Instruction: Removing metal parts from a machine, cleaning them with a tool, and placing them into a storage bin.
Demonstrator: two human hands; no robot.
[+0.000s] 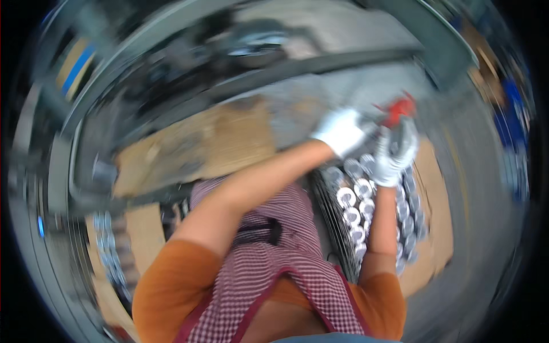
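Both my hands wear white gloves and meet at the right, above a group of round metal parts [361,188]. My right hand [394,153] has its fingers curled at a bright red thing [399,111], which has thin red ends sticking out; blur hides its kind. Just left of it, my left hand [342,132] reaches across my body, its fingers pointing toward the right hand. Something dark shows by the left fingertips, too smeared to name. The shiny round parts sit in rows beneath my right forearm, some hidden by it.
A brown cardboard sheet [229,137] lies on the machine bed before me. More cardboard [432,228] lies under the round parts. At the lower left, small metal pieces [107,243] stand in a row on cardboard. A thick grey machine frame [452,40] curves around the far side.
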